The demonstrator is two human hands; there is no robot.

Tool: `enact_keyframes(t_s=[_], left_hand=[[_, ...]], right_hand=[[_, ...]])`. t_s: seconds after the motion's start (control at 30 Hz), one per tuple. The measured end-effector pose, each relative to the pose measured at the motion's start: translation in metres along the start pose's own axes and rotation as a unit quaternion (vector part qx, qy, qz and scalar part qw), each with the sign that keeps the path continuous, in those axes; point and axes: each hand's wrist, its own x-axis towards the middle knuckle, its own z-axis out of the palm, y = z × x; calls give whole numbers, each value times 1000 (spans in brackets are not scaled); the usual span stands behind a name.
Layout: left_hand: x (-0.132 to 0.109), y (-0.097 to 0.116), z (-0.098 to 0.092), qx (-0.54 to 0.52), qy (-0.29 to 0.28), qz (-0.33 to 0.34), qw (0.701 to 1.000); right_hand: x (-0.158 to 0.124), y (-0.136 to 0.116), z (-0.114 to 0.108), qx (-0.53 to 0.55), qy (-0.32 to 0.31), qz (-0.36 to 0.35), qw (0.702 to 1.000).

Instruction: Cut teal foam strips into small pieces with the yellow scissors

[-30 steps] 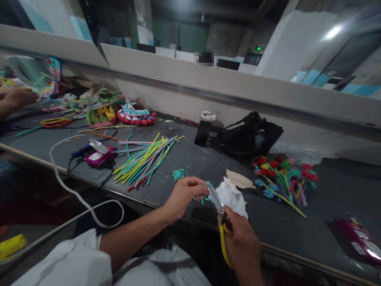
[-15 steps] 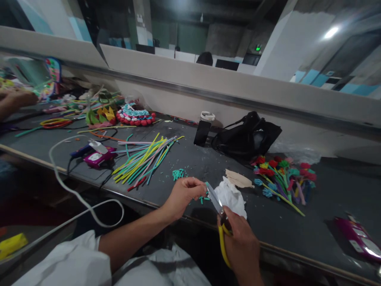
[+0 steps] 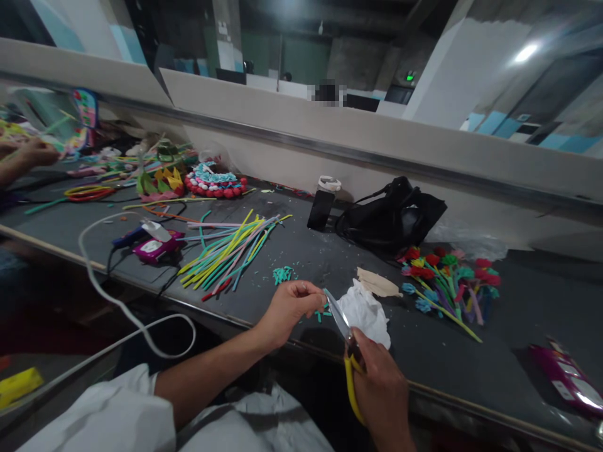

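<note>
Just left of the crumpled white tissue (image 3: 365, 312) on the dark tabletop (image 3: 452, 358), the right hand (image 3: 382, 392) has its grip clamped on yellow-handled steel scissors (image 3: 340, 319). Their blades seem together, and the long axis points up-left from that hand. The left hand (image 3: 288, 306), nearer the tip, pinches a tiny teal scrap (image 3: 324, 301), barely visible, right at the blade tip.

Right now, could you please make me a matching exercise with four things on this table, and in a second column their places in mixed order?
1 scissors
2 black bag
3 crumpled white paper
4 loose coloured sticks

A beside the white-lidded bottle
B in the right hand
C beyond and left of the left hand
D on the table, just right of the scissors

Pairs: 1-B, 2-A, 3-D, 4-C.
</note>
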Motion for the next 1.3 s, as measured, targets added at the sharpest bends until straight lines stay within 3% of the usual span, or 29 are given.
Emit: enact_keyframes(t_s=[0.13,0.27,0.37,0.47,0.53,0.7,0.87,1.07,1.3], left_hand=[[0,0,0,-5,5,-2,1000],[1,1,-1,-12,4,0,1000],[1,0,-5,-28,-3,-2,1000],[0,-3,-9,-38,-31,4,999],[0,-5,-12,-39,-57,23,997],[-1,-11,-17,-36,-99,68,992],[-3,-18,-19,-6,-97,91,991],[-4,-23,-16,-1,-91,78,993],[-5,-19,-7,-44,-36,-10,998]], right_hand=[[-1,-3,3,18,3,9,1000],[7,-11,1,149,-46,121,980],[20,-21,-6,304,-83,242,918],[37,-32,-13,481,-125,337,800],[48,-39,-14,562,-119,349,741],[65,-49,-8,633,-63,350,687],[69,-51,-5,632,-62,356,686],[68,-50,-2,612,-34,346,710],[68,-54,-1,468,68,295,830]])
